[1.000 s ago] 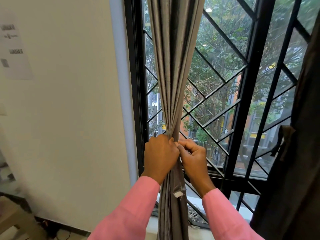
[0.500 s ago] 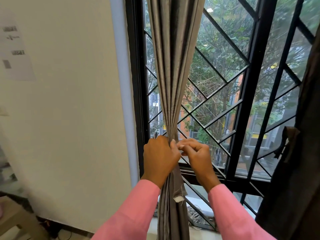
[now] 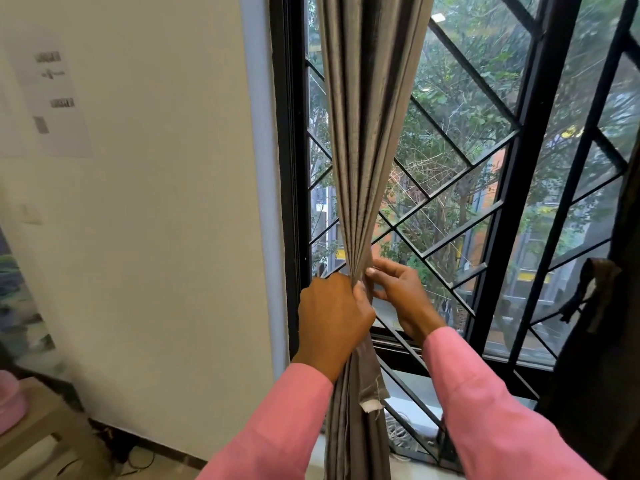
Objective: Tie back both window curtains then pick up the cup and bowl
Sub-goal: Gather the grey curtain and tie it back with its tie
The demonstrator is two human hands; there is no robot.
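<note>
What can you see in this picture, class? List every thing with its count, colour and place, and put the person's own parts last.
grey curtain: one, grey, centre, gathered before the window
dark curtain: one, dark brown, right edge
window grille: one, black, behind the curtains
paper sheet: one, white, on the wall, upper left
pink object: one, pink, lower left, on a wooden table
cables: several, black, floor below the wall
sleeves: two, pink, bottom
left hand: one, grips the grey curtain
right hand: one, pinches the curtain beside it
</note>
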